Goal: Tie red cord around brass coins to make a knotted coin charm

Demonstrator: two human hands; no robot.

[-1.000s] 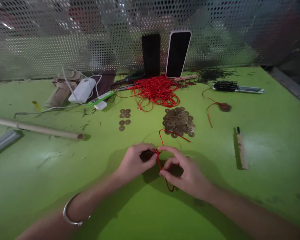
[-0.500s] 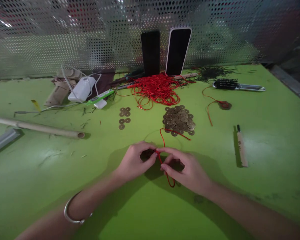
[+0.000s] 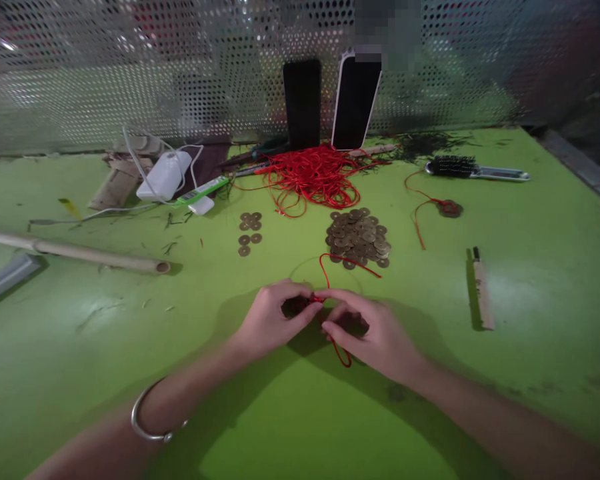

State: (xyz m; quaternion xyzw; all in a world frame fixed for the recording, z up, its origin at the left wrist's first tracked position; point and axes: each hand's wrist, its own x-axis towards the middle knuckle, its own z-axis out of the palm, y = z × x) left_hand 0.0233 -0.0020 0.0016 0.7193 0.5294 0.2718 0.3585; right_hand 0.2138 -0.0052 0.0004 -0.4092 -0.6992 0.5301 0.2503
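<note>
Between my two hands, low over the green table, is a red cord (image 3: 343, 352). My left hand (image 3: 279, 315) pinches it between thumb and forefinger, where it bunches into a small knot or wrap. My right hand (image 3: 375, 333) meets it from the other side, forefinger touching the bunched part and thumb and fingers closed near the strand below. One cord end curls up towards a pile of holed brass coins (image 3: 357, 239); a loop hangs below my right fingers. Whether a coin sits inside my left grip is hidden by the fingers.
Several loose coins (image 3: 251, 221) lie left of the pile. Behind are a red cord tangle (image 3: 313, 175) and two upright phones (image 3: 303, 103). To the right are a corded coin piece (image 3: 451, 209), a hairbrush (image 3: 475, 169) and a wooden-handled tool (image 3: 483, 293). A bamboo tube (image 3: 75, 251) lies left.
My right forefinger has pressed in closer to my left fingertips, and the strand below the knot now shows less. The hanging loop has shifted slightly up and right.
</note>
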